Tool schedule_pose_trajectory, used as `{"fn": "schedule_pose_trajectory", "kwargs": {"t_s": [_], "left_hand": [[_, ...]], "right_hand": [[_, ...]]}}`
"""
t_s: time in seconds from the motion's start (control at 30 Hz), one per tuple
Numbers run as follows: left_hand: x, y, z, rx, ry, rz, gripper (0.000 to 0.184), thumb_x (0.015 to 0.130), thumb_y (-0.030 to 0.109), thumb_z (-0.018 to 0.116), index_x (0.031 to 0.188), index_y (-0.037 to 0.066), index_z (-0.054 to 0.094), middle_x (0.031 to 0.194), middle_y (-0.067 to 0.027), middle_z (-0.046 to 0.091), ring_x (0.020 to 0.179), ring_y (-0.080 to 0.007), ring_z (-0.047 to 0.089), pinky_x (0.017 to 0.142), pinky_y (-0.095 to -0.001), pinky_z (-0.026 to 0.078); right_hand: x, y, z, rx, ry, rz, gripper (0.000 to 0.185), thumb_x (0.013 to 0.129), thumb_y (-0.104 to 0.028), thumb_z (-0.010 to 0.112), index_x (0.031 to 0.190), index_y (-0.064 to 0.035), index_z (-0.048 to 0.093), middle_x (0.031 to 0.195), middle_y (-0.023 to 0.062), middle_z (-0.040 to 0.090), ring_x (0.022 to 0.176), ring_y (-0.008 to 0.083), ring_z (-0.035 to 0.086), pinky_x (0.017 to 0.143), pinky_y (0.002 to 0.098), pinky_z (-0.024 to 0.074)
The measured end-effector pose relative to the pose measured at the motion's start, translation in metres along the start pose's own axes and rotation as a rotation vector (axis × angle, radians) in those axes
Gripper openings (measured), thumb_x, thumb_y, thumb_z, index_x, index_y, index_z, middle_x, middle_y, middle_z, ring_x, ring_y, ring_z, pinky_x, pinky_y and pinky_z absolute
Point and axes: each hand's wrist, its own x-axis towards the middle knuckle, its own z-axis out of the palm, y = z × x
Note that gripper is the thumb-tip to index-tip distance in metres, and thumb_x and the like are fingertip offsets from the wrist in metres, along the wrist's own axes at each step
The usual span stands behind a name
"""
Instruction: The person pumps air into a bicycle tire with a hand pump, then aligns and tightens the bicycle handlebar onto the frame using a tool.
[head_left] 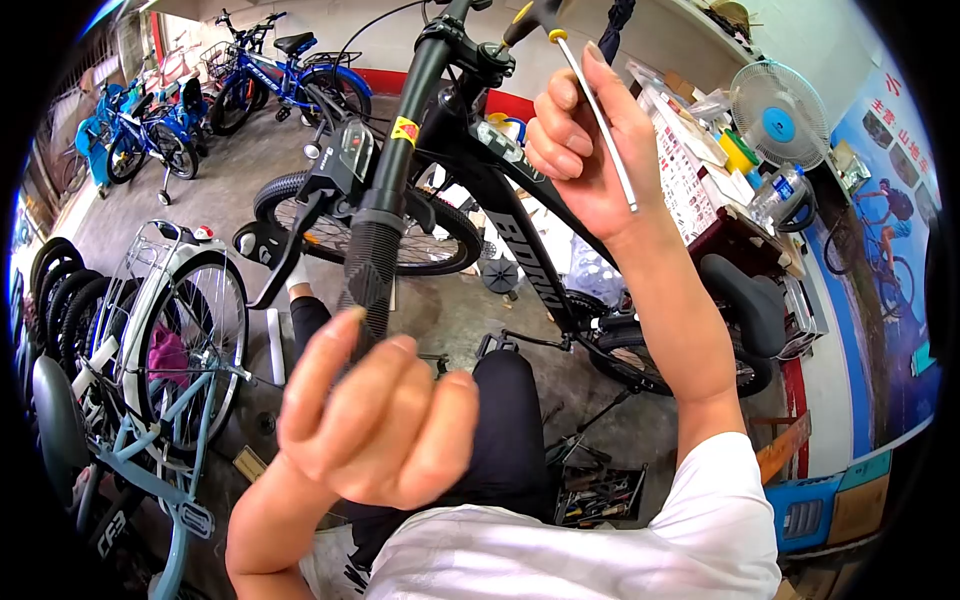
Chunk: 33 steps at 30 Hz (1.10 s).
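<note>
My right hand (590,140), raised beside the handlebar, has its fingers curled round the metal shaft of a T-handle hex key (602,118). The key's black-and-yellow handle is at the top, and its shaft tip points down along my wrist. My left hand (380,415) is closed in front of the black handlebar grip (372,255), slightly blurred. Whatever its fingers may pinch is too small or hidden to make out. A black mountain bike (530,240) stands before me, its brake lever and shifter (345,165) beside the grip.
A pale blue bicycle (195,410) and stacked tyres (65,300) stand at the left. Blue bicycles (285,75) are parked behind. A tool tray (600,495) lies on the floor near my knee. A cluttered desk (690,170) and a fan (780,115) are on the right.
</note>
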Motion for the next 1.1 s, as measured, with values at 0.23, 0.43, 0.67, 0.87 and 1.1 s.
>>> {"fn": "schedule_pose_trajectory", "kwargs": {"t_s": [0.23, 0.43, 0.67, 0.87, 1.1], "left_hand": [[0.009, -0.062, -0.014, 0.041, -0.025, -0.065, 0.01, 0.096, -0.006, 0.051, 0.094, 0.003, 0.048, 0.086, -0.0164, 0.071, 0.096, -0.036, 0.072, 0.098, -0.0577, 0.054], [-0.001, -0.135, 0.005, -0.073, 0.163, -0.223, 0.017, 0.104, -0.006, 0.05, 0.12, -0.002, 0.053, 0.116, -0.0224, 0.072, 0.105, -0.0269, 0.071, 0.094, -0.037, 0.056], [0.031, -0.152, 0.007, -0.004, 0.096, -0.394, 0.012, 0.105, 0.003, 0.051, 0.113, 0.002, 0.061, 0.099, -0.0117, 0.077, 0.071, -0.0144, 0.067, 0.067, -0.0268, 0.052], [0.049, -0.16, 0.005, 0.108, -0.152, -0.418, 0.012, 0.107, 0.009, 0.05, 0.115, 0.004, 0.057, 0.083, -0.0167, 0.07, 0.066, -0.0301, 0.069, 0.061, -0.037, 0.049], [0.064, -0.194, 0.019, 0.015, -0.203, -0.38, 0.011, 0.106, 0.009, 0.048, 0.113, 0.006, 0.056, 0.078, -0.0167, 0.067, 0.061, -0.0322, 0.065, 0.059, -0.0399, 0.046]], "right_hand": [[0.007, 0.008, 0.004, -0.198, -0.012, 0.091, 0.037, 0.108, -0.034, 0.049, 0.079, -0.0116, 0.047, 0.062, -0.0016, 0.04, 0.051, 0.0119, 0.042, 0.049, 0.0261, 0.0322], [0.046, 0.013, 0.023, 0.139, -0.03, 0.035, 0.028, 0.105, -0.028, 0.057, 0.086, -0.0072, 0.054, 0.067, 0.0031, 0.051, 0.058, 0.015, 0.049, 0.054, 0.0288, 0.0406], [0.041, 0.027, 0.038, 0.089, 0.131, -0.259, 0.038, 0.111, -0.036, 0.046, 0.083, -0.0104, 0.051, 0.062, 0.0018, 0.045, 0.05, 0.0112, 0.039, 0.046, 0.0265, 0.0328], [0.019, 0.004, 0.006, -0.375, 0.075, -0.673, 0.048, 0.111, -0.039, 0.042, 0.073, -0.01, 0.038, 0.064, 0.0071, 0.044, 0.059, 0.0188, 0.045, 0.057, 0.0319, 0.0393], [-0.027, 0.059, -0.165, -0.74, 0.547, -0.393, 0.054, 0.112, -0.038, 0.042, 0.089, 0.0038, 0.066, 0.081, 0.0098, 0.065, 0.083, 0.0171, 0.063, 0.084, 0.0317, 0.049]]}}
